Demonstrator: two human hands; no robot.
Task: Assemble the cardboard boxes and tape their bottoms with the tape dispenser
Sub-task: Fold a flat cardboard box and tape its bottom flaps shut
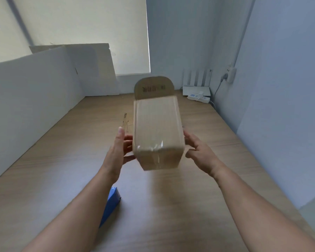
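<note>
A brown cardboard box (157,128) is up in the air over the wooden table (171,206), blurred. Its taped end faces me, with clear tape (157,151) running over the near edge. A rounded flap (154,87) stands open at its far end. My left hand (119,150) touches the box's left side with its fingertips, thumb raised away from it. My right hand (198,150) lies against the right side with fingers spread and thumb at the near corner. A blue object (111,204), likely the tape dispenser, lies on the table, partly hidden under my left forearm.
White boards (35,99) stand along the table's left side and back left corner. A white router (196,88) and a power strip (199,97) sit at the back right, near a wall socket (229,73). The right table edge meets the wall. A thin unclear strip (125,120) shows behind my left hand.
</note>
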